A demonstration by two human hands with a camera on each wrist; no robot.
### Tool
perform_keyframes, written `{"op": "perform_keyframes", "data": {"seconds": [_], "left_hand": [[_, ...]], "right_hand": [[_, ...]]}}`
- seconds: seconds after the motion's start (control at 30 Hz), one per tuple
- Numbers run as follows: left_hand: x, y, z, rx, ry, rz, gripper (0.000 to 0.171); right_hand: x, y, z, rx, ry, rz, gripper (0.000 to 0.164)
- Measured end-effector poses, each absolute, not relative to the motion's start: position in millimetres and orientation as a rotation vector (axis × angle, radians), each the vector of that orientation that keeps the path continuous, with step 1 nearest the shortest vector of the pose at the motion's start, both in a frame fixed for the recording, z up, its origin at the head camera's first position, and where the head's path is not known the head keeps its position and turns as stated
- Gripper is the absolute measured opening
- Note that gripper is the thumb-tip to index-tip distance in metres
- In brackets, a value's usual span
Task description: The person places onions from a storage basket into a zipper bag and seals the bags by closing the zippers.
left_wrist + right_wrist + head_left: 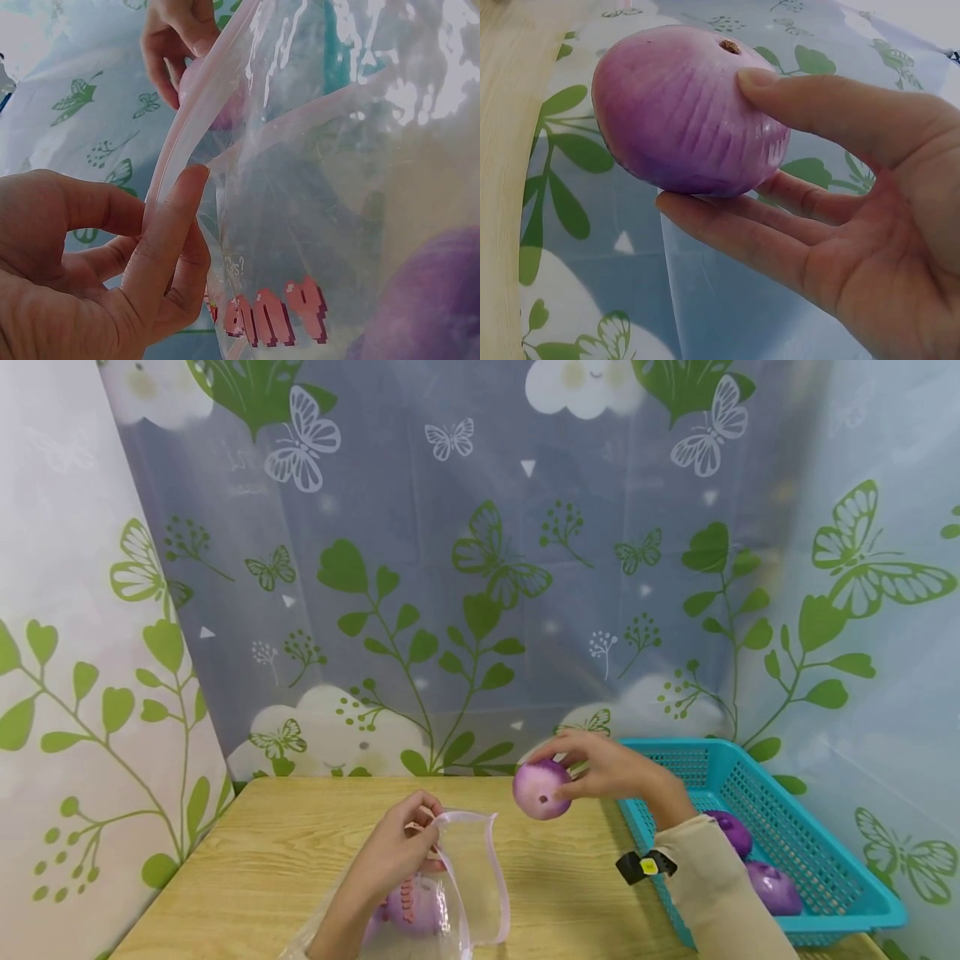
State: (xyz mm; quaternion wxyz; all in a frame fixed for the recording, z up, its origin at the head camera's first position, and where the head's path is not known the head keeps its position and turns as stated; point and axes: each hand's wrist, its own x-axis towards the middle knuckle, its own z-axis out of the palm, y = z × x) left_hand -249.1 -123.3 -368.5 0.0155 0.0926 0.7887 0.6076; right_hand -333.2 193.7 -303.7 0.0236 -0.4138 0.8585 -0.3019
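My right hand [611, 770] holds a purple onion [542, 790] in the air above the table, left of the basket. In the right wrist view, thumb and fingers grip the onion [682, 120] from one side, and a small brown spot shows on its skin. My left hand [401, 843] pinches the rim of a clear zip bag [480, 877] with a pink edge, whose mouth stands open. The left wrist view shows thumb and fingers on the bag's pink strip [169, 161], above red lettering. Something round and purple [427, 300] shows at the bag's lower part.
A turquoise plastic basket [832, 852] stands at the table's right side. Inside it lie purple vegetables, one at the front [772, 887] and another behind [731, 832]. The wood-grain table [285, 827] ends at a printed curtain [420, 610].
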Motion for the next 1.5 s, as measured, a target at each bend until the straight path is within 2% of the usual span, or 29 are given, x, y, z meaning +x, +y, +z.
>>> {"op": "perform_keyframes", "data": {"seconds": [1.5], "left_hand": [[-248, -124, -367, 0.276, 2.454, 1.896, 0.016]], "right_hand": [[-301, 159, -310, -1.385, 2.541, -0.983, 0.050]]}}
